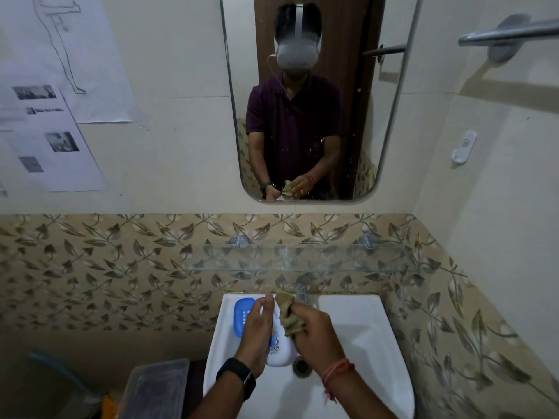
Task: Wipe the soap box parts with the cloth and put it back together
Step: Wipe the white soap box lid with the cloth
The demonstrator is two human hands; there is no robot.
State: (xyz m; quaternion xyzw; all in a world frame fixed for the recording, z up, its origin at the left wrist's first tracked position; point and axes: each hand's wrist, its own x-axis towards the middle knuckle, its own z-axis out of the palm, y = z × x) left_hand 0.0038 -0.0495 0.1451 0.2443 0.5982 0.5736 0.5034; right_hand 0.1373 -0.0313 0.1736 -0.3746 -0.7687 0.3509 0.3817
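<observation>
Left hand (257, 331), over the sink (357, 328), grips the white soap box shell (279, 355); right hand (314, 331) bunches the cloth (287, 313) against it. Wiping's the step, I'd say. Next, the blue insert (242, 316), on the sink's back-left rim, likely needs wiping, then refitting.

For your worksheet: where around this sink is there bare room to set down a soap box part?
Bare: the sink rim right of the tap, and the glass shelf above. Crowded: the left rim, with the blue tray, and mid-basin, under the left hand and right hand.
</observation>
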